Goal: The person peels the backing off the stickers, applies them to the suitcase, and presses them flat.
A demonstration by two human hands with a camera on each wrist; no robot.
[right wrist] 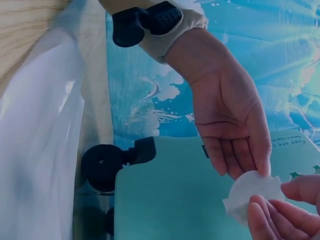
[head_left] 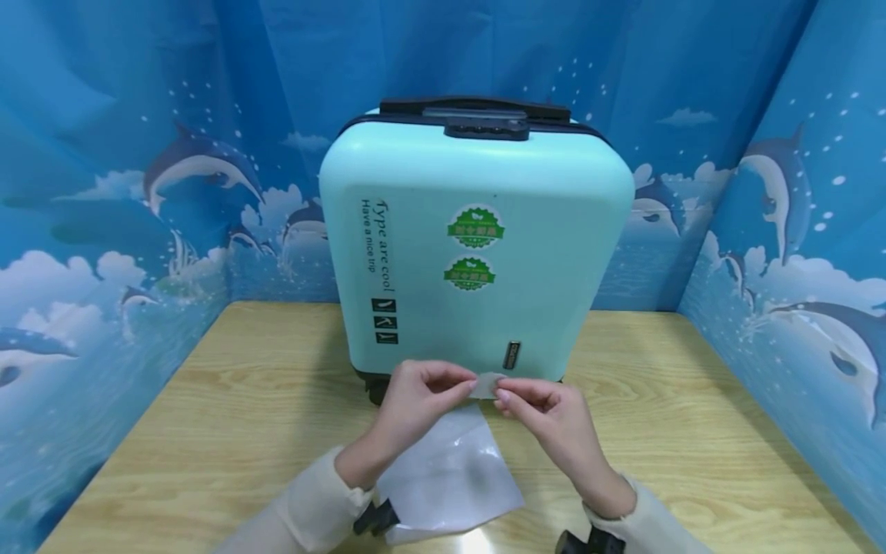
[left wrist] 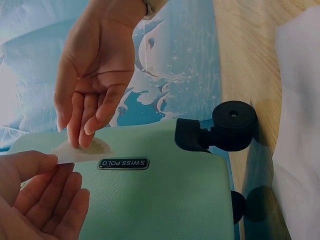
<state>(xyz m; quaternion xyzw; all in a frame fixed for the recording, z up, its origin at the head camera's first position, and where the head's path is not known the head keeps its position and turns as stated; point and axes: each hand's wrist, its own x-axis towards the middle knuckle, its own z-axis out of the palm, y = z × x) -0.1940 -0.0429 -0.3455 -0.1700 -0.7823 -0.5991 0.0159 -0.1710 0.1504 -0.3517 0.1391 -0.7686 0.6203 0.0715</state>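
Observation:
A small white round sticker point(head_left: 487, 385) with little side tabs is held between both hands in front of the suitcase's lower edge. My left hand point(head_left: 419, 405) pinches its left side with thumb and fingertips. On the opposite side, my right hand point(head_left: 551, 419) pinches the edge. The right wrist view shows the pale face of the sticker point(right wrist: 254, 194). Behind the hands stands a mint-green suitcase point(head_left: 554, 254). Two green badge stickers, an upper one point(head_left: 475, 228) and a lower one point(head_left: 469, 274), are stuck one above the other on its front.
A glossy white sheet point(head_left: 453, 477) lies on the wooden table point(head_left: 228, 415) below the hands. The suitcase has black wheels point(left wrist: 234, 125), a nameplate point(head_left: 511, 355) and printed lettering. Blue dolphin-patterned curtains point(head_left: 291, 92) enclose the back and sides.

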